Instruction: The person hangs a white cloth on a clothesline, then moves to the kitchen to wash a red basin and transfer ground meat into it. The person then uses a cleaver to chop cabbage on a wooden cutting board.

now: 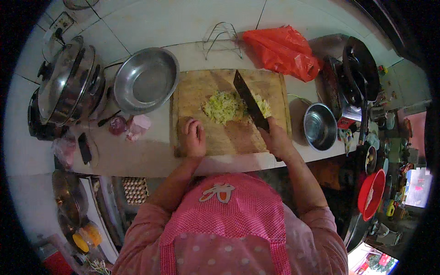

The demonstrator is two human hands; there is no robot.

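Note:
A wooden cutting board (213,144) lies on the counter before me. At its middle sits a pile of finely chopped pale green vegetable (221,106). More chopped vegetable (262,105) lies to the right, past the blade. My right hand (277,137) grips the handle of a dark-bladed cleaver (248,97). The blade slants up and left across the board, between the two portions. Whether its edge touches the wood, I cannot tell. My left hand (195,135) rests at the board's left front with fingers curled in, and nothing shows in it.
Left of the board stand a steel basin (147,80), a red onion (118,125), pinkish bulbs (138,126) and a lidded pot (65,86). Behind are a wire rack (222,41) and a red plastic bag (283,51). A steel bowl (320,127) and a wok (361,70) stand right.

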